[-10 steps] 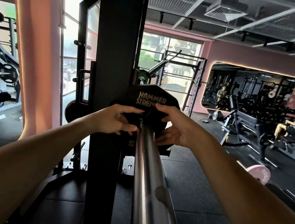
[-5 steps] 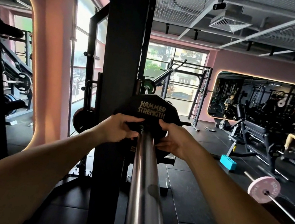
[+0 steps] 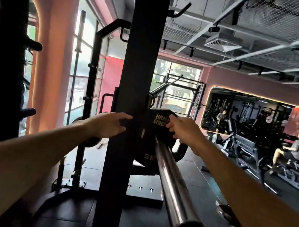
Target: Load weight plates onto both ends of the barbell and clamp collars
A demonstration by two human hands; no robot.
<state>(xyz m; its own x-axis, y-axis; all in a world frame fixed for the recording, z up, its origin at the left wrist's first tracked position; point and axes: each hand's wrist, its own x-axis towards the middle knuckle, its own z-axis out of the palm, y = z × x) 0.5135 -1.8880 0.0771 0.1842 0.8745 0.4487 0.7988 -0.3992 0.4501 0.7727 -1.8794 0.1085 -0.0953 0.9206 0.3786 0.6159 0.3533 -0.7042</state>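
A chrome barbell sleeve (image 3: pixel 171 178) runs away from me, its end cap marked 1500LB closest to me. A black Hammer Strength weight plate (image 3: pixel 149 145) sits far in on the sleeve, half hidden behind the black rack upright (image 3: pixel 139 72). My left hand (image 3: pixel 110 124) reaches in front of the upright with fingers stretched out, holding nothing. The bent fingertips of my right hand (image 3: pixel 181 129) touch the plate's upper face and cover part of the lettering. No collar is visible.
A second dark rack with pegs (image 3: pixel 10 50) stands at the left, windows behind it. At the right, a person sits on a machine (image 3: pixel 294 151) below a wall mirror (image 3: pixel 247 114). Black rubber floor lies to the right of the bar.
The view has pulled back, so the sleeve's end cap now shows. My left hand has left the plate and opened leftwards across the upright. My right hand has shifted up the plate's face.
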